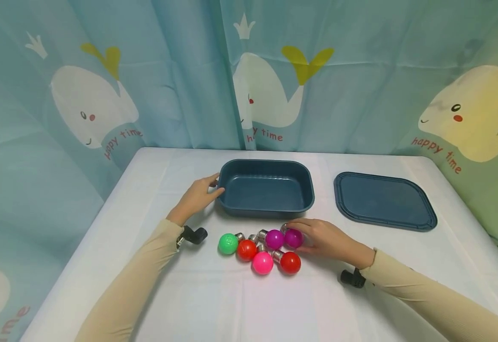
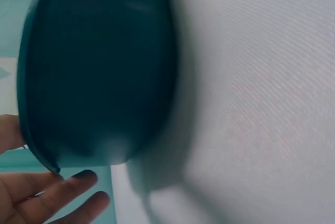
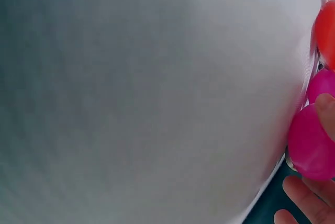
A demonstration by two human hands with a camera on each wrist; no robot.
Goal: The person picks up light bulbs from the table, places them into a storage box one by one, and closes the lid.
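Observation:
My left hand (image 1: 197, 195) grips the left end of a dark blue rectangular container (image 1: 267, 209), its thumb and fingers on either side of the rim. The left wrist view shows the container's wall (image 2: 99, 77) up close. My right hand (image 1: 327, 240) holds a purple light bulb (image 1: 293, 239) between thumb and fingers; the same purple bulb (image 3: 309, 148) appears at the right wrist view's edge. Beside it lie another purple bulb (image 1: 275, 239), a green bulb (image 1: 228, 243), a pink bulb (image 1: 263, 263), and two red bulbs, one left (image 1: 246, 250) and one right (image 1: 290, 263).
A flat dark blue lid (image 1: 385, 200) lies on the table's right side. White cloth (image 1: 214, 304) covers the table. Behind and around it hangs a blue-green curtain (image 1: 180, 95) printed with whales. Each wrist wears a black camera mount.

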